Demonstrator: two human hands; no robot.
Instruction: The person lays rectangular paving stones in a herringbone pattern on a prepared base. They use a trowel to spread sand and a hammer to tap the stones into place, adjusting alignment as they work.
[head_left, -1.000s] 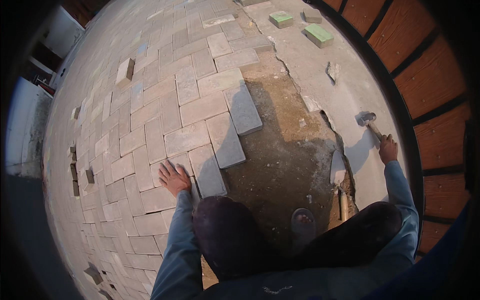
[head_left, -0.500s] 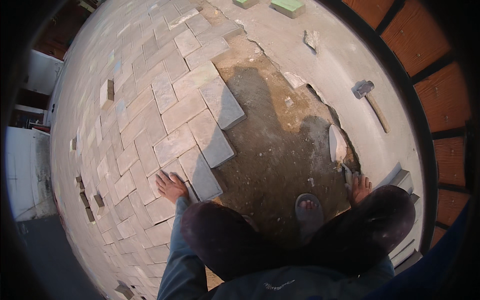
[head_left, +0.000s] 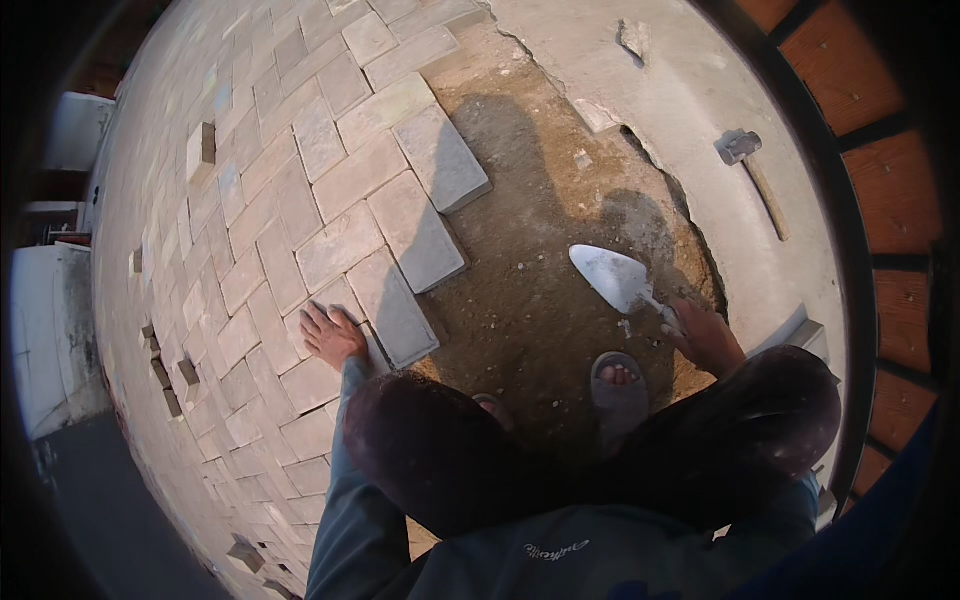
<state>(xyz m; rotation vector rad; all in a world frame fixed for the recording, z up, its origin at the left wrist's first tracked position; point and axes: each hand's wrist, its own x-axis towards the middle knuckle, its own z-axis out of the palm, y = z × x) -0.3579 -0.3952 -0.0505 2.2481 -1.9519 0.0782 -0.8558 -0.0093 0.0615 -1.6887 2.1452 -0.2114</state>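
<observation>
My right hand grips the handle of a metal trowel, its blade over the bare sandy ground in front of my sandalled foot. My left hand lies open, fingers spread, on the laid grey pavers beside my left knee, close to the stepped edge of the paving. A hammer with a wooden handle rests on the concrete strip up and to the right of the trowel.
A broken edge borders the concrete strip, which carries a small fragment. Brown wooden panels in a dark frame run along the right. Loose blocks stand on the paving at left. A grey bar lies by my right knee.
My right hand let go of the hammer, leaving it on the concrete, then took the trowel from beside the broken edge and moved it left over the sand. My left hand stays on the pavers.
</observation>
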